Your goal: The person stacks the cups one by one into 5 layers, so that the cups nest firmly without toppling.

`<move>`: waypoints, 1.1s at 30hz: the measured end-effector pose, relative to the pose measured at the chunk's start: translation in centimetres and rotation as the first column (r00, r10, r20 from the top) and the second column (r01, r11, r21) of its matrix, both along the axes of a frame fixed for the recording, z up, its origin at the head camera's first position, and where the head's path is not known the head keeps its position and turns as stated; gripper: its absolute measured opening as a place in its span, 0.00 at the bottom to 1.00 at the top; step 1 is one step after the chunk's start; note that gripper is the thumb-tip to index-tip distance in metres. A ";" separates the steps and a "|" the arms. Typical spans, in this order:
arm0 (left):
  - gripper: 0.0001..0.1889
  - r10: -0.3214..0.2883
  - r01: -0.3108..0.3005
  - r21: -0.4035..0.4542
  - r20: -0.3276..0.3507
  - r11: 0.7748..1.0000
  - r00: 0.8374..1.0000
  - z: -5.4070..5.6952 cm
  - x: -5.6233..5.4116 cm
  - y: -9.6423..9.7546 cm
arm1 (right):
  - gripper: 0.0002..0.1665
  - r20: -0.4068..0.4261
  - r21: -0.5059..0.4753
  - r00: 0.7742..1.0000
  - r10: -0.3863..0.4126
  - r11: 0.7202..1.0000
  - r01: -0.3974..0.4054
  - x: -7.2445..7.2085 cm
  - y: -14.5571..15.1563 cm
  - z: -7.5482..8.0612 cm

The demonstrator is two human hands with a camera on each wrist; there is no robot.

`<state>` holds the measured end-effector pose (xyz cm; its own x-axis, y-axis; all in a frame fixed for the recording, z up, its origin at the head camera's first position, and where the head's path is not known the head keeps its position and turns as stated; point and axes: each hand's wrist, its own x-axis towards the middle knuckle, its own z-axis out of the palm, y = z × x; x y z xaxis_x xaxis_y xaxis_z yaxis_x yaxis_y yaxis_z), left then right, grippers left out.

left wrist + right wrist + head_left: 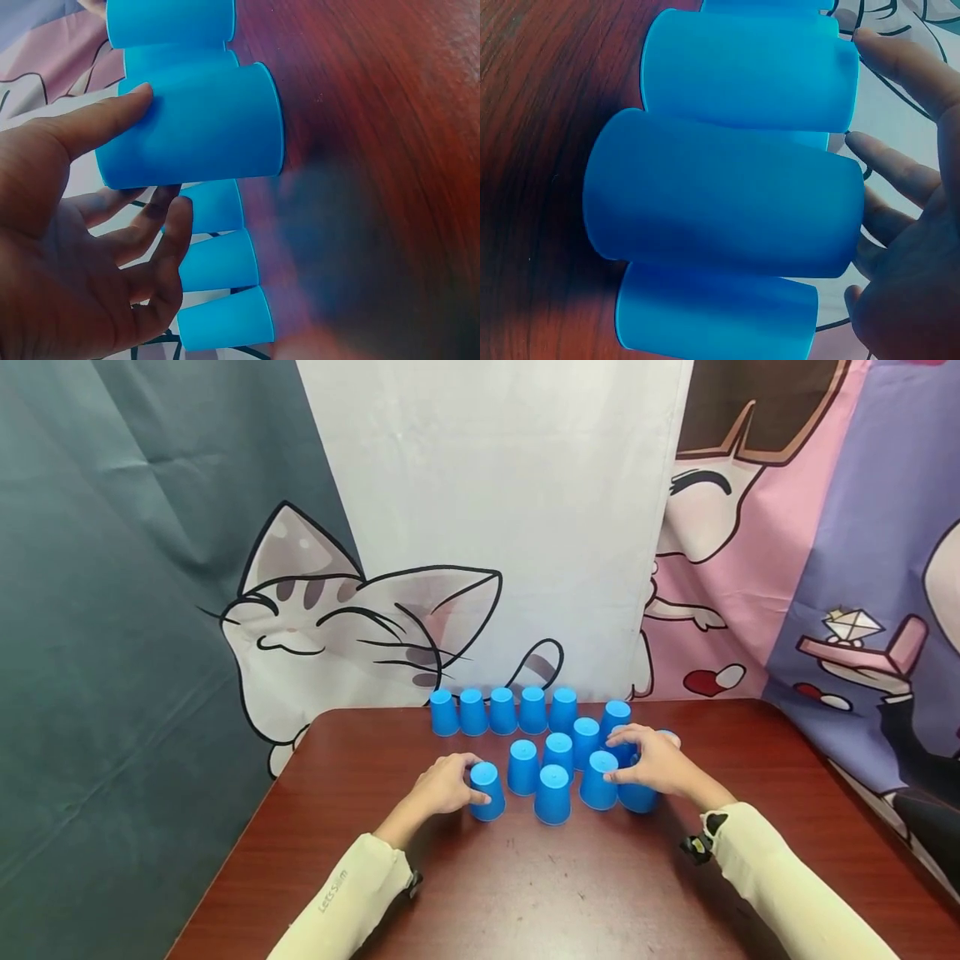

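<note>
A blue plastic cup (487, 792) stands mouth-down at the left end of the front group. My left hand (446, 783) holds it near its base, the thumb on the near side of the cup (191, 127) and the fingers behind. On the right, my right hand (654, 762) is spread over more upside-down cups. Its thumb touches the upper edge of one cup (599, 782), also seen as the upper cup (750, 71) in the right wrist view. Another cup (639, 796) stands under this hand, partly hidden by it.
A row of several upside-down blue cups (502, 711) lines the back of the brown table (525, 893). Between the hands stand more cups (552, 796), some close together. Behind the table hangs a cartoon-printed cloth (495, 485).
</note>
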<state>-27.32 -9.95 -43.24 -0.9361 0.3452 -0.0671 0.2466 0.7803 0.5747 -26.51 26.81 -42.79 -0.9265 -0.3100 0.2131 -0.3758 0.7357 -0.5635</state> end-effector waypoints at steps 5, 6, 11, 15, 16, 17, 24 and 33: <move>0.33 0.022 -0.022 0.020 -0.016 1.000 1.000 0.0 0.2 -0.5 | 0.31 -0.042 0.025 0.999 0.016 1.000 -0.015 0.3 -0.4 0.0; 0.33 0.033 -0.032 0.027 -0.021 0.999 0.999 0.1 0.2 -0.6 | 0.30 -0.052 0.031 0.998 0.017 0.999 -0.015 0.4 -0.5 0.0; 0.34 0.110 -0.105 0.075 -0.056 0.992 0.992 0.5 0.1 -1.8 | 0.26 -0.085 0.060 0.996 -0.003 0.998 0.008 0.5 -0.9 0.1; 0.32 0.173 -0.164 0.112 -0.080 0.980 0.982 1.0 -0.3 -2.8 | 0.27 -0.091 0.083 0.996 -0.010 0.996 0.017 0.4 -1.1 0.1; 0.32 0.191 -0.180 0.119 -0.086 0.976 0.978 1.1 -0.4 -3.0 | 0.27 -0.091 0.088 0.996 -0.012 0.996 0.020 0.4 -1.1 0.1; 0.32 0.204 -0.192 0.126 -0.093 0.973 0.975 1.3 -0.5 -3.2 | 0.27 -0.091 0.093 0.996 -0.014 0.995 0.022 0.4 -1.2 0.1; 0.33 0.307 -0.262 0.241 -0.168 0.934 0.937 2.4 -2.2 -3.9 | 0.28 -0.089 0.112 0.996 -0.015 0.993 0.025 0.2 -1.0 0.2; 0.33 0.400 -0.314 0.347 -0.214 0.884 0.891 2.5 -4.7 -4.8 | 0.28 -0.117 0.128 0.993 -0.002 0.992 0.017 0.4 -1.4 -0.2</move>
